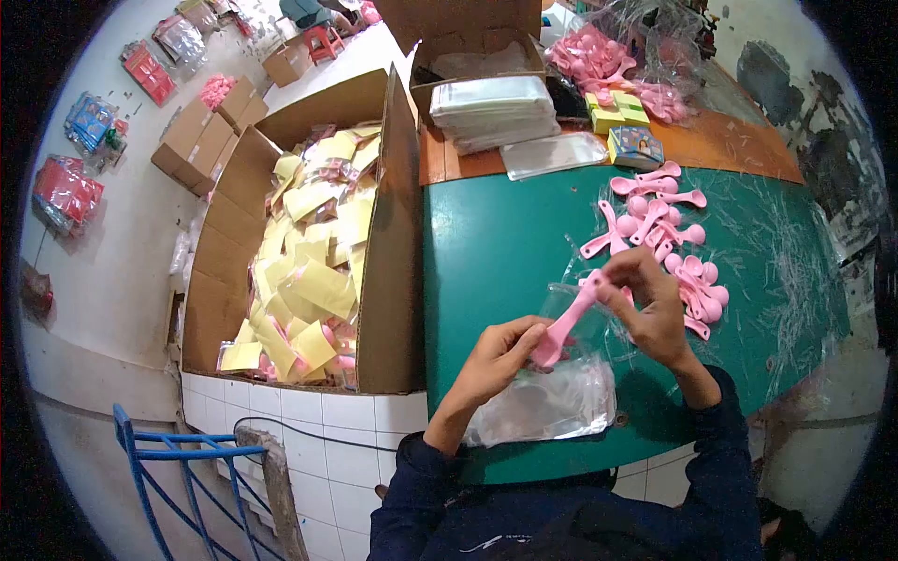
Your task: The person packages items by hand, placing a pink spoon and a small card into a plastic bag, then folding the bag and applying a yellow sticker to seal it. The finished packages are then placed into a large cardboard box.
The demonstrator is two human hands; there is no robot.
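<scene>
A pink spoon (572, 321) slants between my two hands over the near part of the green table. My left hand (502, 355) is closed around its lower, wide end, thumb on top. At the upper end of the handle, the thumb and fingers of my right hand (648, 304) pinch it. Thin clear plastic (558, 297) shows behind the spoon, close to the left fingers. Below the hands lies a stack of clear plastic bags (561, 407). Several loose pink spoons (650, 220) lie heaped just beyond my right hand.
Left of the green table (496, 243) stands a tall cardboard box (393, 243) full of bagged yellow-card packs (318, 280). Farther back are stacked clear sleeves (491, 107), small card stacks (636, 147) and a pile of pink pieces (594, 56). Plastic scraps (795, 271) litter the right side.
</scene>
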